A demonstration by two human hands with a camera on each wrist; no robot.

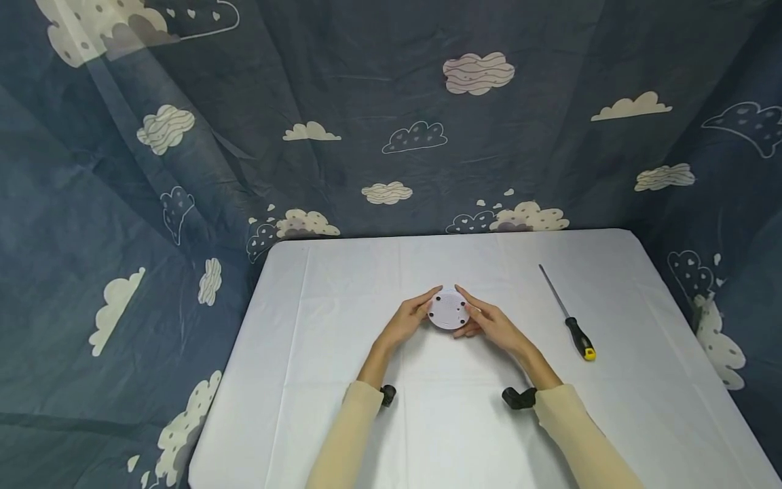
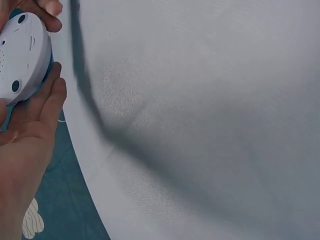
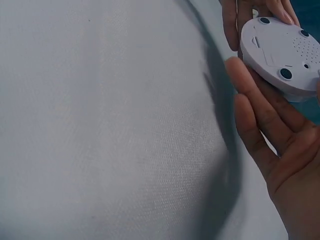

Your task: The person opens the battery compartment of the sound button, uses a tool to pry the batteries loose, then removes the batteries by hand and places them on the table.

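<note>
Between both hands is a round white device [image 1: 449, 310], its flat underside turned up toward the head camera. Dark round feet sit near its edge. In the right wrist view, the device [image 3: 280, 50] also shows a cluster of small holes and a rectangular cover outline. My left hand [image 1: 406, 320] grips the left edge, thumb on the near face and fingers behind. On the opposite edge, my right hand [image 1: 496, 327] holds it with the thumb over the rim and fingers spread behind and below. A bluish part shows behind the white rim in the left wrist view.
A screwdriver [image 1: 574, 326] with a black and yellow handle lies right of the hands, its tip pointing away. White cloth covers the table [image 1: 342, 285]. Behind and beside it hangs a dark blue curtain [image 1: 366, 81] with cloud prints.
</note>
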